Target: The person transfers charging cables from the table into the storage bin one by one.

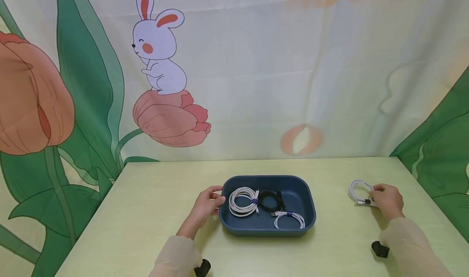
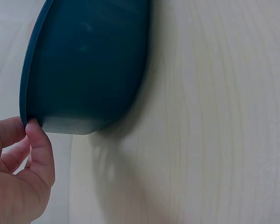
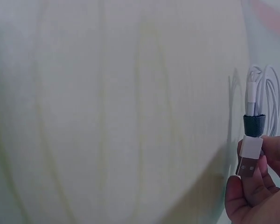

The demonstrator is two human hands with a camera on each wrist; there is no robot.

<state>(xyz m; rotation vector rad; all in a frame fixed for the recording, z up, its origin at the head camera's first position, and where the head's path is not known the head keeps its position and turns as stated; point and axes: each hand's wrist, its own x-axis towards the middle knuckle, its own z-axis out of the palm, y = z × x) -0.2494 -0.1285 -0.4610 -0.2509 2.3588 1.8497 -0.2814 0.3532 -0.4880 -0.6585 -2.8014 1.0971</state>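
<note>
A dark blue plastic bin (image 1: 267, 233) stands on the table, and my left hand (image 1: 206, 203) pinches its left rim between thumb and fingers; the left wrist view shows the grip on the bin's edge (image 2: 24, 93). Inside lie a thick white coiled cable (image 1: 234, 211), a black coiled cable (image 1: 264, 207) and a thinner white cable (image 1: 298, 218) with a purple tie. Off to the right, my right hand (image 1: 389, 200) holds a coiled white USB cable (image 1: 351, 192). In the right wrist view its dark strap (image 3: 254, 125) and metal USB plug (image 3: 248, 167) show near the fingers.
The pale wood-grain table (image 1: 146, 212) ends at a printed cloth backdrop (image 1: 249, 85) with a rabbit and tulips. Black wrist devices (image 1: 380, 249) show under both sleeves. The bin sits between the two hands.
</note>
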